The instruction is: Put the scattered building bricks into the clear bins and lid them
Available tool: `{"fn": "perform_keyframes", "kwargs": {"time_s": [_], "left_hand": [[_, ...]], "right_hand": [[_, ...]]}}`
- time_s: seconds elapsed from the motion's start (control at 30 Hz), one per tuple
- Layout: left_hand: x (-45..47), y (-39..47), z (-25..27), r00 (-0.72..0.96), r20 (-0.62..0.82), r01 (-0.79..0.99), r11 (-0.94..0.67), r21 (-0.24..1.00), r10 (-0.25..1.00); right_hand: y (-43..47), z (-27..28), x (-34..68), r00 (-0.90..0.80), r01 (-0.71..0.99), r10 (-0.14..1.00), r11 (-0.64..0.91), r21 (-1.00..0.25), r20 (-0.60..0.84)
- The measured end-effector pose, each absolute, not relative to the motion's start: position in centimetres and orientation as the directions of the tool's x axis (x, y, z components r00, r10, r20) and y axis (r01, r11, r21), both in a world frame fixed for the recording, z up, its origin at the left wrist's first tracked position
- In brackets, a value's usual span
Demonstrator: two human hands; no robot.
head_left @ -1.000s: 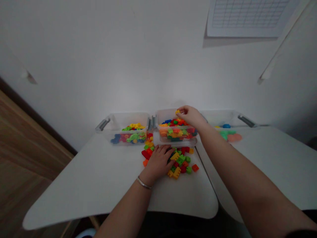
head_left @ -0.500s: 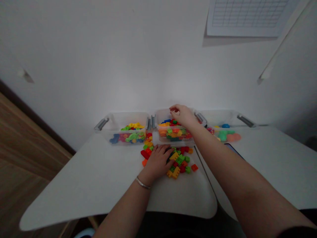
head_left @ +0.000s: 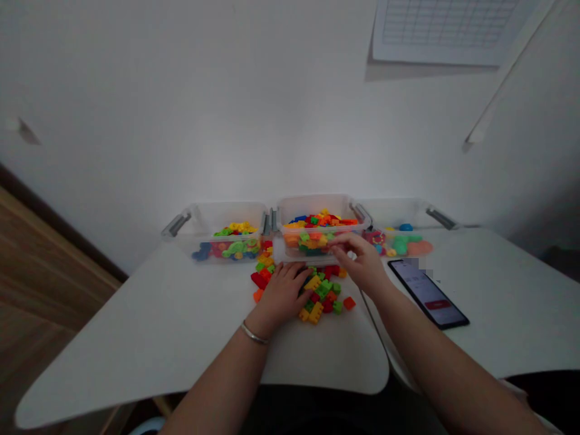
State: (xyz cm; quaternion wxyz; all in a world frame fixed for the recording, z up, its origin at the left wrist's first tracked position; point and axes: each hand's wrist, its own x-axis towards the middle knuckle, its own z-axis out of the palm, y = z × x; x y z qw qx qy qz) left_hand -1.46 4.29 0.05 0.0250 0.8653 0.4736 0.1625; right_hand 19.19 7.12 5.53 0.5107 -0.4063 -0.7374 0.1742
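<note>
My left hand (head_left: pixel 287 290), with a bracelet (head_left: pixel 254 332) at the wrist, lies over a loose pile of toy building blocks (head_left: pixel 324 290). Its fingers are spread and touch the pile; whatever is under the palm is hidden. In front of the middle clear box (head_left: pixel 290 251) hovers my right hand (head_left: pixel 362 263), above the pile's right side. Its fingers are loosely bent and apart, and no block shows in them. Red, yellow, orange, green and blue pieces (head_left: pixel 324 219) fill the middle box.
To the left stands a clear box (head_left: pixel 217 208) of colourful pieces, to the right another clear box (head_left: pixel 389 208) with green, blue and orange toys. A phone (head_left: pixel 428 293) lies on the white table (head_left: pixel 181 338), right of a seam. A wall rises behind the boxes.
My right hand has come from above the middle box down and toward me, to the front of it. My left hand stays on the pile. The phone is now uncovered.
</note>
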Motion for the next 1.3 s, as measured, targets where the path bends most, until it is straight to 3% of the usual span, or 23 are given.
{"fn": "perform_keyframes", "kwargs": {"time_s": [0.23, 0.43, 0.7, 0.87, 1.0, 1.3], "left_hand": [[-1.3, 4.4, -0.1, 0.49, 0.233, 0.817, -0.535, 0.213, 0.84], [-1.4, 4.4, -0.1, 0.483, 0.228, 0.818, -0.529, 0.227, 0.845], [-1.4, 4.3, -0.2, 0.481, 0.237, 0.817, -0.53, 0.227, 0.844], [-1.5, 4.4, -0.3, 0.483, 0.245, 0.817, -0.534, 0.22, 0.841], [-1.5, 4.4, -0.3, 0.49, 0.25, 0.817, -0.54, 0.203, 0.835], [-1.6, 4.3, -0.1, 0.493, 0.249, 0.813, -0.543, 0.21, 0.834]], "right_hand": [[7.6, -2.1, 23.5, -0.156, 0.703, 0.868, 0.433, -0.564, 0.471], [8.5, -3.7, 24.1, -0.204, 0.765, 0.909, 0.379, -0.52, 0.363], [8.3, -3.6, 24.0, -0.184, 0.782, 0.922, 0.348, -0.517, 0.342], [8.2, -3.5, 23.9, -0.137, 0.737, 0.914, 0.351, -0.578, 0.381], [7.2, -2.6, 23.4, 0.036, 0.639, 0.868, 0.361, -0.679, 0.496], [6.8, 0.6, 22.3, 0.205, 0.478, 0.722, 0.516, -0.711, 0.661]]}}
